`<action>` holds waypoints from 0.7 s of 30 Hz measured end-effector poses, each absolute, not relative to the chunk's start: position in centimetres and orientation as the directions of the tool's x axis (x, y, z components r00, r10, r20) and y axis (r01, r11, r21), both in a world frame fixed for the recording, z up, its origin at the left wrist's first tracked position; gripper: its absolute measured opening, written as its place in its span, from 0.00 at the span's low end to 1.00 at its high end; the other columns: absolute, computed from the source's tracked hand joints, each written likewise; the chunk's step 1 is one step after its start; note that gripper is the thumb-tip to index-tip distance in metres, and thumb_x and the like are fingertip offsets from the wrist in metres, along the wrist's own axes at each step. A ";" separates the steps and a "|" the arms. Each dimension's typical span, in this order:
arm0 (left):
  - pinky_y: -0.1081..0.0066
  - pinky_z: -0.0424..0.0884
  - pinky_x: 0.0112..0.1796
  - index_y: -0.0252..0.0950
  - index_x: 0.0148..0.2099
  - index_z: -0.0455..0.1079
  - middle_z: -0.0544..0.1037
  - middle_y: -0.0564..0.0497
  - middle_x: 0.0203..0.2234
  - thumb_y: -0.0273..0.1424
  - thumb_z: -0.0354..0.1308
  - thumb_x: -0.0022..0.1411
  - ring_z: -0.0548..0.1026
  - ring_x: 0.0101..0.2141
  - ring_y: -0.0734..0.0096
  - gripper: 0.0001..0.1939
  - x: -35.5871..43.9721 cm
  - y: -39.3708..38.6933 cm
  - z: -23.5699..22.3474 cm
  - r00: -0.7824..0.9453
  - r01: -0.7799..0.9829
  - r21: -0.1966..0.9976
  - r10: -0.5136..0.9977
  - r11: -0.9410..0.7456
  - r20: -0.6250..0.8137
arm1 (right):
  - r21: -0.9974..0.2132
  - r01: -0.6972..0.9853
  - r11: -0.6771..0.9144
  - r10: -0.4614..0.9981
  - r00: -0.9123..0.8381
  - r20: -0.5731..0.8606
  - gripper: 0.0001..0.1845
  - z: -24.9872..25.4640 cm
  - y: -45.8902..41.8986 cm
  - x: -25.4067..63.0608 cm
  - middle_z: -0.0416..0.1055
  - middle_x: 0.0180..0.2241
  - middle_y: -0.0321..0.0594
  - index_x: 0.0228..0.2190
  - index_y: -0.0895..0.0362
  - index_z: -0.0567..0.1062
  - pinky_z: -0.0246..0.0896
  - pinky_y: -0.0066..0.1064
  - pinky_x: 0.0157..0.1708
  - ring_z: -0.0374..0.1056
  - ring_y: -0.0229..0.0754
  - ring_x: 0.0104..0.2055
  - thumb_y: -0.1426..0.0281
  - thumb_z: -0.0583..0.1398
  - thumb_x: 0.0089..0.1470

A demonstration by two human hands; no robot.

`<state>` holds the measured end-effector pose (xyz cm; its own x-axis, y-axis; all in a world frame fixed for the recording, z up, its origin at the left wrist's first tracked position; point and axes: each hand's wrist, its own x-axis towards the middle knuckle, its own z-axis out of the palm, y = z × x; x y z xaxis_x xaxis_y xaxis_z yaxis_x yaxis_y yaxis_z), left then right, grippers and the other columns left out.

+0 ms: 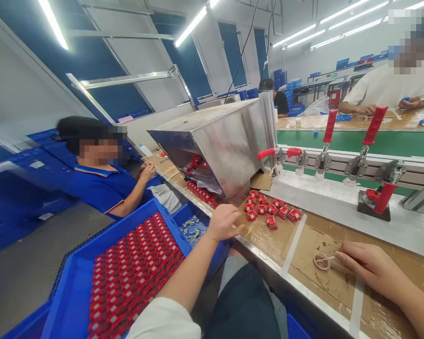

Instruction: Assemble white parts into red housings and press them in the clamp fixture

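My left hand (pixel 225 222) hovers over the table's front edge, left of a loose group of small red parts (pixel 263 205). Its fingers are loosely bent and apart, and I see nothing in them. On the cardboard-covered tabletop, my right hand (pixel 369 266) pinches a thin white stick (pixel 329 258). The stick's far end rests in a small round dish (pixel 321 262), with brownish smears on the cardboard around it. Farther back, several toggle clamps with red handles (pixel 373 126) line a metal rail, and one (pixel 385 197) leans down over a dark block.
To my left, a blue crate (pixel 69 282) holds rows of red parts. A smaller blue bin (pixel 198 242) contains small metallic pieces. A metal box (pixel 229 146) stands on the table, with red parts inside. Co-workers sit at left (pixel 99 169) and across (pixel 385 89).
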<state>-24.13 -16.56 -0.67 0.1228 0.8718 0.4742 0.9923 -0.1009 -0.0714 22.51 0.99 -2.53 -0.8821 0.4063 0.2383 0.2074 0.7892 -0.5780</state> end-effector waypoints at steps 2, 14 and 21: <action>0.52 0.69 0.55 0.38 0.40 0.74 0.78 0.42 0.40 0.45 0.58 0.65 0.75 0.48 0.52 0.15 -27.5 -18.3 -0.3 -0.092 0.989 -0.043 0.820 0.141 0.565 | -0.559 0.197 0.805 0.398 -0.879 0.263 0.21 -2.5 1.0 22.5 0.68 0.25 0.36 0.28 0.53 0.68 0.55 0.31 0.30 0.67 0.40 0.27 0.59 0.50 0.72; 0.51 0.65 0.59 0.31 0.57 0.65 0.68 0.34 0.54 0.55 0.66 0.47 0.68 0.57 0.40 0.43 -40.2 -15.8 -1.0 -0.505 0.863 0.125 0.822 0.490 0.261 | -0.553 0.209 0.806 0.422 -0.859 0.290 0.22 -2.3 0.9 22.6 0.65 0.24 0.35 0.26 0.54 0.65 0.54 0.31 0.29 0.65 0.38 0.26 0.59 0.50 0.72; 0.46 0.63 0.61 0.35 0.59 0.65 0.65 0.36 0.58 0.58 0.65 0.50 0.66 0.59 0.39 0.43 -31.8 -19.0 -2.0 -0.364 0.931 0.096 0.886 0.351 0.289 | -0.505 0.203 0.839 0.402 -0.857 0.323 0.23 -1.3 0.6 22.3 0.65 0.23 0.35 0.25 0.54 0.65 0.53 0.30 0.28 0.64 0.38 0.26 0.59 0.49 0.73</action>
